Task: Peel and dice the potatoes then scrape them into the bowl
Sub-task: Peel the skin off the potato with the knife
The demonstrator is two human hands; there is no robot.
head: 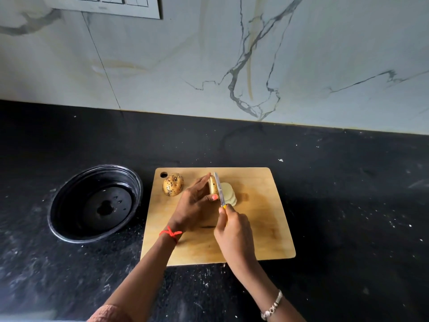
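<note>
On a wooden cutting board (255,228), my left hand (193,205) holds a partly cut potato piece (212,187) upright between fingers and thumb. My right hand (232,228) grips a yellow-handled knife (219,189); its blade rests against the cut face of that piece. Several pale round slices (228,194) lie stacked just right of the blade. A speckled, unpeeled potato half (173,184) sits at the board's far left corner, near the hanging hole. A black bowl (58,205) stands left of the board.
The board and bowl rest on a black speckled countertop (348,194). A white marble-patterned wall (232,66) rises behind it. A grey switch panel (116,5) is on the wall at the upper left.
</note>
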